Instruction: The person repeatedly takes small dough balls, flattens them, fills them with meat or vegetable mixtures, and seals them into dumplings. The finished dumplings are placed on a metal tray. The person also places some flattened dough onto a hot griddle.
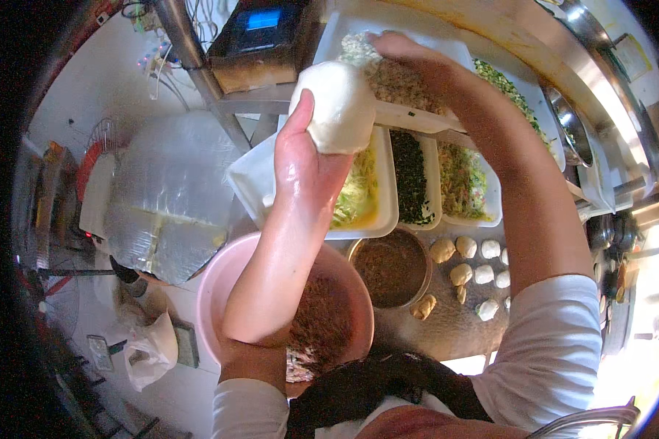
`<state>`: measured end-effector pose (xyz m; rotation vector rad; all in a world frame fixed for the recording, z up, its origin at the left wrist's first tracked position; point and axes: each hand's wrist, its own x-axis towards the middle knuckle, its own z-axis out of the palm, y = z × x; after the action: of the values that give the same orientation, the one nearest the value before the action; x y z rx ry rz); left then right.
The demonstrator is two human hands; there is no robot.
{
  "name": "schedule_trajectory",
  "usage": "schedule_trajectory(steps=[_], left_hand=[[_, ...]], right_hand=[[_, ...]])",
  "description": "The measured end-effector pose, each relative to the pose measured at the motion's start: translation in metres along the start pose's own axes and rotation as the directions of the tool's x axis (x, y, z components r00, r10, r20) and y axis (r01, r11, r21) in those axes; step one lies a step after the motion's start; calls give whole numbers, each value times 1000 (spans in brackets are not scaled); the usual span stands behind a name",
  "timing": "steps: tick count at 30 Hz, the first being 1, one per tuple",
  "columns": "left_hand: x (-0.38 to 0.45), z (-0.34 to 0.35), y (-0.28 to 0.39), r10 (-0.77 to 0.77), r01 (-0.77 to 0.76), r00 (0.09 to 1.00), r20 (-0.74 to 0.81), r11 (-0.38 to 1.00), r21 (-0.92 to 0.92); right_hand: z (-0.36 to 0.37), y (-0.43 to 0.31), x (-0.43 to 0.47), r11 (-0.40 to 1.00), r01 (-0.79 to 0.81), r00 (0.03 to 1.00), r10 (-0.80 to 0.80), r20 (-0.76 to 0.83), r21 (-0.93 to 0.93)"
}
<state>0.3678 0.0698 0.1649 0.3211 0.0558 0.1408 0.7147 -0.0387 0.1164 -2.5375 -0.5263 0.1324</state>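
My left hand (307, 145) holds up a smooth, rounded white piece of dough (338, 104), its thumb pressed along the near side. The other fingers are hidden beneath it. Beyond the dough, my right hand (392, 45) reaches into a white tray (335, 34). Its fingertips touch a pale, crumbly filling (359, 48); whether they grip any is too blurred to tell. A browner crumbly filling (406, 88) lies below that hand in the same tray.
Nearer trays hold shredded yellow-green vegetable (362, 192), dark chopped greens (410, 178) and mixed chopped vegetables (461, 184). A pink basin (211, 280) and a metal bowl (429, 269) contain brown filling. Several dough balls (466, 247) sit on the metal table (445, 329).
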Motion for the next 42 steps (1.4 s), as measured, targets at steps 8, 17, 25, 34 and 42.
schedule_trajectory(steps=[8,17,25,34,42], left_hand=[[20,-6,4,116,-115,993,37,993,-6],[42,17,7,174,-137,971,-162,967,216],[86,54,-38,172,-157,979,-112,978,136],[110,55,-56,225,-196,961,-162,965,176],[121,48,-63,152,-151,988,-4,984,-94]], right_hand=[[17,-63,-72,970,118,925,-185,333,212],[-19,-33,-74,664,515,596,-732,330,542],[-61,-97,-165,548,474,820,-560,-119,689],[-39,-98,-187,681,648,740,-457,-493,341],[-38,-89,-166,637,700,638,-354,-684,323]])
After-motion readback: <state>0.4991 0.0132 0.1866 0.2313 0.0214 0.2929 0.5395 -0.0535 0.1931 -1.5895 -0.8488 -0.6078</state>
